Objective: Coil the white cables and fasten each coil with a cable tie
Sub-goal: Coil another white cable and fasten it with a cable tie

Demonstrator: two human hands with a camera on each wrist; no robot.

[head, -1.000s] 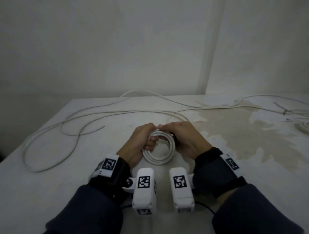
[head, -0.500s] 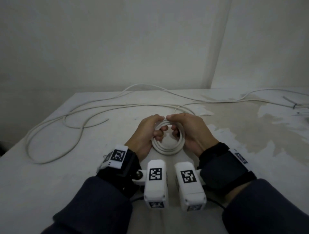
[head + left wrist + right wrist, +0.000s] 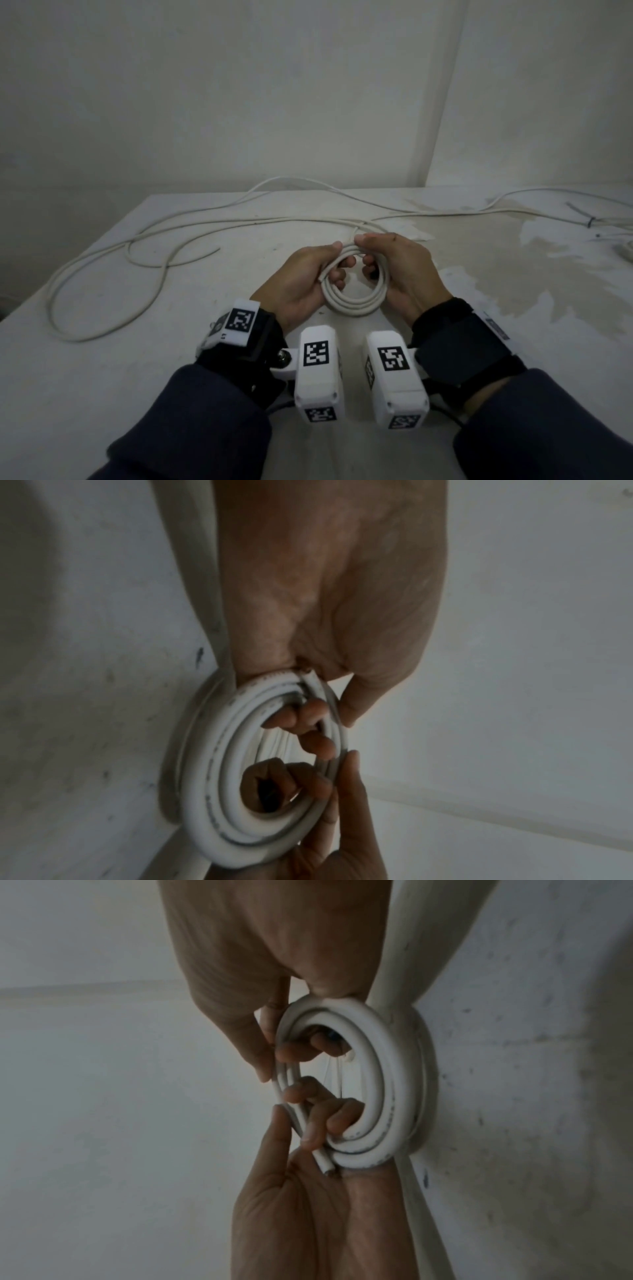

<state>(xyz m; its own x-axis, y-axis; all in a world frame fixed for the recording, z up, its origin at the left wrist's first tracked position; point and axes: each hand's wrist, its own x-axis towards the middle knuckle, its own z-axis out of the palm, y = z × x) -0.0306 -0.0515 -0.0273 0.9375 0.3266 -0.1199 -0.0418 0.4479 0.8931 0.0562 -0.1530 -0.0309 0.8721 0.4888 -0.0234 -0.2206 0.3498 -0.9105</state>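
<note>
Pale plaster walls meet in a corner at the upper right of the head view, behind a white counter (image 3: 102, 359) with a large brownish stain (image 3: 496, 274) across its right half. At frame centre a coil (image 3: 354, 303) of white cable is held between both hands, just above or on the counter; contact cannot be judged. The left hand (image 3: 301, 277) grips the coil's left side, thumb over the top and fingers curled through the centre, with the cut cable end (image 3: 327, 1169) lying in its palm. The right hand (image 3: 400, 270) grips the right side likewise. Uncoiled white cable (image 3: 164, 267) runs in loose loops across the left and far counter. A dark tie (image 3: 590, 222) binds thin wires at the far right edge.
</note>
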